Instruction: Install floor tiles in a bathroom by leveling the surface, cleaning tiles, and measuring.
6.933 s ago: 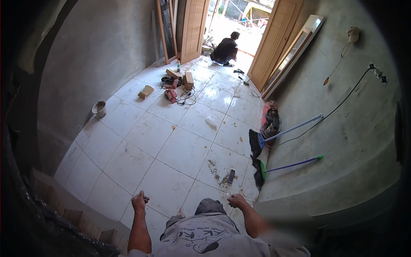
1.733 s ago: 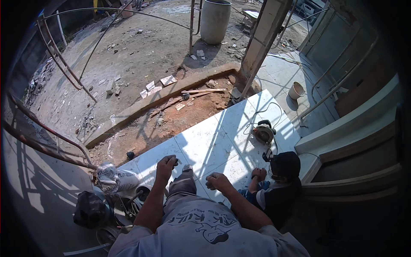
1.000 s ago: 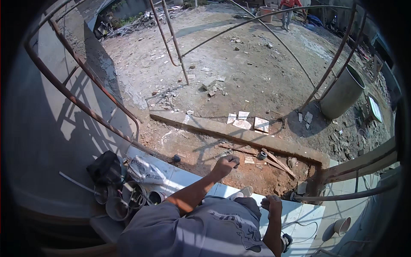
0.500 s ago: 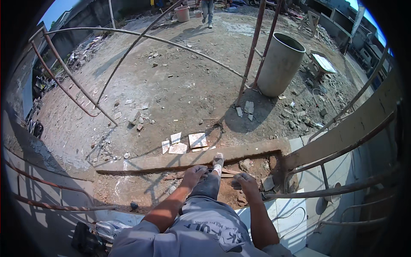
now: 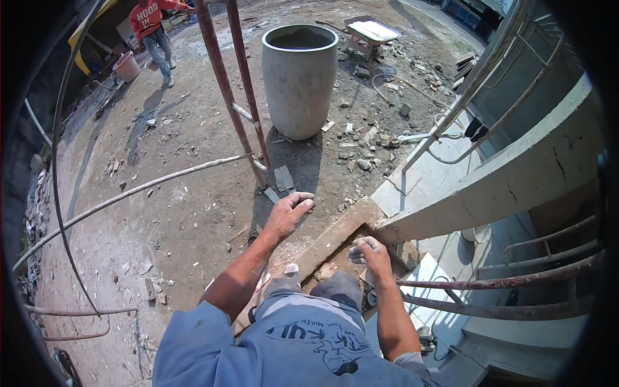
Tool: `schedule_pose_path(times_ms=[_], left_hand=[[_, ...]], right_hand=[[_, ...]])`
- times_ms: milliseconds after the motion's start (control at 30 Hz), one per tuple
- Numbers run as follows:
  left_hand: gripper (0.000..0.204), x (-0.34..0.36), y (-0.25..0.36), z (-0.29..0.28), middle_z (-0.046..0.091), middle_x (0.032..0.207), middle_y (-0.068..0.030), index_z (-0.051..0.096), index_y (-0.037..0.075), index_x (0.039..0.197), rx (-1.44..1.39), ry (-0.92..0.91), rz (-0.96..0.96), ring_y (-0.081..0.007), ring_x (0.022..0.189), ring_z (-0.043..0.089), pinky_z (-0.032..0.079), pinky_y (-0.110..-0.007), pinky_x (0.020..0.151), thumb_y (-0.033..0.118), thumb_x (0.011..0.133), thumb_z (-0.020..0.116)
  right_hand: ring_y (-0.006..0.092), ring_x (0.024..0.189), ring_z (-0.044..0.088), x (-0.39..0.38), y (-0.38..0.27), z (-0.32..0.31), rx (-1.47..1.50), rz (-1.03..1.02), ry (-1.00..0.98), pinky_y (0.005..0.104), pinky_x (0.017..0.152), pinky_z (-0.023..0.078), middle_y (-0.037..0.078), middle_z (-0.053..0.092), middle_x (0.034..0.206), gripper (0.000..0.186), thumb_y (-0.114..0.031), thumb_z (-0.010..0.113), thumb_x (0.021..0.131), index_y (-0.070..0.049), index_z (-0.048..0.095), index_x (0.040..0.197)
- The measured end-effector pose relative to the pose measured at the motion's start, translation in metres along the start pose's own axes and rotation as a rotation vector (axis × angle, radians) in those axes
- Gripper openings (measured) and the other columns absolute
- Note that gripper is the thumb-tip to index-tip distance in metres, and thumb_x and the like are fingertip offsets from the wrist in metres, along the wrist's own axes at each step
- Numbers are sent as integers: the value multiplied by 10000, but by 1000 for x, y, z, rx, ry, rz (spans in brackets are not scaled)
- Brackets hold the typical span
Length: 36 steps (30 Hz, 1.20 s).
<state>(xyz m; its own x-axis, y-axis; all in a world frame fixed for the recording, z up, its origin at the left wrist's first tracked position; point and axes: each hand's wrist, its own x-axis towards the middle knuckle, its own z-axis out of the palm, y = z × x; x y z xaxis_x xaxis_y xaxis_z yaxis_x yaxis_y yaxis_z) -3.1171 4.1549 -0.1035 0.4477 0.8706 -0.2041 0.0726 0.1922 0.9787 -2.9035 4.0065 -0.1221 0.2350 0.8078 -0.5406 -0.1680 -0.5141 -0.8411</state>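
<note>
My left hand is held out in mid-air above the dirt, its fingers loosely bent and nothing visible in them. Beyond it, broken flat pieces lie at the foot of a rusty metal scaffold frame. My right hand hangs lower, over the corner of a low concrete kerb, with its fingers a little apart and no object in it. My foot shows just past my knees, near the kerb.
A tall concrete cylinder stands ahead, with rubble beside it and a wheelbarrow-like tray behind. Metal pipes and a cracked concrete beam run along the right. A person in a red top walks near a bucket.
My view has swung right and I have moved forward, so the cylinder now stands nearer the middle. The tile pieces have mostly gone from sight. My left hand reaches farther out.
</note>
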Motion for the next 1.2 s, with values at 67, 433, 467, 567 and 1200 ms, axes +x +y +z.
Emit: schedule_pose_path(times_ms=[67, 433, 467, 567, 1200], left_hand=[[317, 42, 15, -1, 620, 964, -81, 556, -21, 1106, -34, -23, 34, -130, 857, 584, 465, -257, 758, 205, 885, 552], [338, 174, -36, -4, 624, 1004, -121, 563, 24, 1118, -232, 222, -239, -159, 861, 601, 462, -280, 771, 263, 880, 550], [334, 192, -20, 2, 623, 1003, -121, 562, 19, 1116, -244, 252, -237, -161, 853, 603, 466, -280, 773, 258, 883, 547], [324, 249, -3, 22, 623, 999, -119, 560, 10, 1110, -297, 294, -220, -157, 830, 607, 470, -271, 770, 248, 892, 537], [378, 749, 9, 77, 614, 1021, -81, 527, 23, 1171, -74, -111, -214, -136, 895, 584, 448, -255, 778, 267, 883, 544]], right_hand=[[192, 718, 616, 30, -9, -6, -11, 49, 6, 297, 643, 501, 115, 614, 819, 217, -221, 515, 877, -17, 565, 928], [133, 701, 590, 219, -119, -52, -133, 96, -77, 275, 637, 472, 77, 634, 788, 236, -236, 548, 854, -8, 603, 882], [162, 727, 611, 238, -130, -63, -118, 100, -125, 277, 648, 487, 89, 633, 805, 215, -218, 530, 871, -16, 570, 934], [161, 726, 612, 289, -181, -89, -266, 24, -116, 281, 649, 483, 88, 636, 807, 222, -226, 527, 873, -18, 570, 935], [182, 727, 623, 664, -306, -223, -19, 30, 184, 299, 639, 497, 110, 639, 829, 188, -194, 529, 860, -25, 567, 936]])
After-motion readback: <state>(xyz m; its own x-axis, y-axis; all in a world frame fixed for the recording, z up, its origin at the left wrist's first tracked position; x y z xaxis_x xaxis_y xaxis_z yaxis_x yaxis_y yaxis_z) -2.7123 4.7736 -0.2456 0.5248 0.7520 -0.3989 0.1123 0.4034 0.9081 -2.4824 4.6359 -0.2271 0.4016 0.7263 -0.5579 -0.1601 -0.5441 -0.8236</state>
